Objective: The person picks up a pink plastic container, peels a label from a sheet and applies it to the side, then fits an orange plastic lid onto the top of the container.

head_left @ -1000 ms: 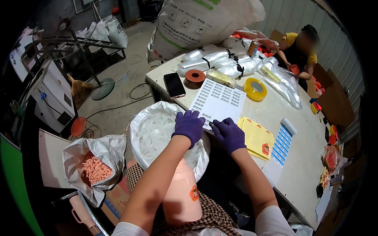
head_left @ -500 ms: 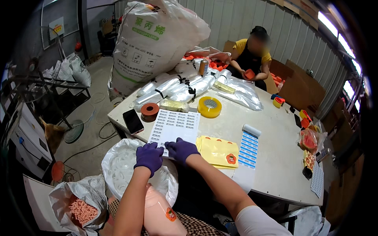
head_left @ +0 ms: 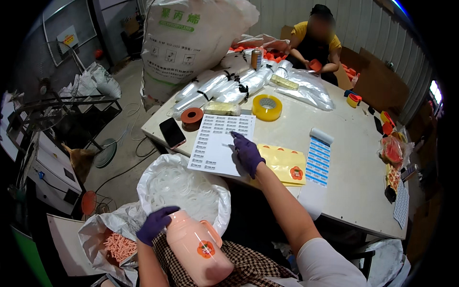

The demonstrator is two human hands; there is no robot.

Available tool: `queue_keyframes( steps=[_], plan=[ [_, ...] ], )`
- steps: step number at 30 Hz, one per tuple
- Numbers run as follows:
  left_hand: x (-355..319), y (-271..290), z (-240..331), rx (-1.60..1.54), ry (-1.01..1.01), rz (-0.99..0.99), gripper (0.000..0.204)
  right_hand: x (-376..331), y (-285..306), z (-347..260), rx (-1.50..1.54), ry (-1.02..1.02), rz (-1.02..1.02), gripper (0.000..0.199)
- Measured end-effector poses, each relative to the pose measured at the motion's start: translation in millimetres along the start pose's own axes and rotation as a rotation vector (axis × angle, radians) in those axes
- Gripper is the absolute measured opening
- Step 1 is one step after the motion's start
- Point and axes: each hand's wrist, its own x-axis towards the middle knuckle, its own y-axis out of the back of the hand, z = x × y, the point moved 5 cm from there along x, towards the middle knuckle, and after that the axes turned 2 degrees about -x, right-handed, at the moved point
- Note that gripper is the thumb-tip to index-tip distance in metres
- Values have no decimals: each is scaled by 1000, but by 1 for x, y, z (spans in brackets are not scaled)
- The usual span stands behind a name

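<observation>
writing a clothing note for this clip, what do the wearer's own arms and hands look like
The left hand and right hand wear matching purple gloves that end at the wrist, with no visible markings. Both forearms are bare; a white sleeve covers the right upper arm, and no left sleeve shows.

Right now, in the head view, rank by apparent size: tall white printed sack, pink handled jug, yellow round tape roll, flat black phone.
Tall white printed sack
Pink handled jug
Yellow round tape roll and flat black phone: too alike to rank
</observation>
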Motion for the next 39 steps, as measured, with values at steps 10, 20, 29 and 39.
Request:
queue_keyframes(
  steps=[10, 20, 29, 39],
  plan=[
    [-17, -34, 27, 73, -172, 500, 17, -137, 2, -86, -460, 714, 163, 43],
    [16, -58, 19, 86, -61, 437, 34, -267, -72, -58, -860, 1002, -310, 58],
    [47, -86, 53, 326, 45, 409, 43, -266, -64, -58, -947, 1061, -293, 60],
    [57, -98, 56, 479, 171, 337, 43, -264, -60, -56, -1081, 957, -338, 62]
  ],
)
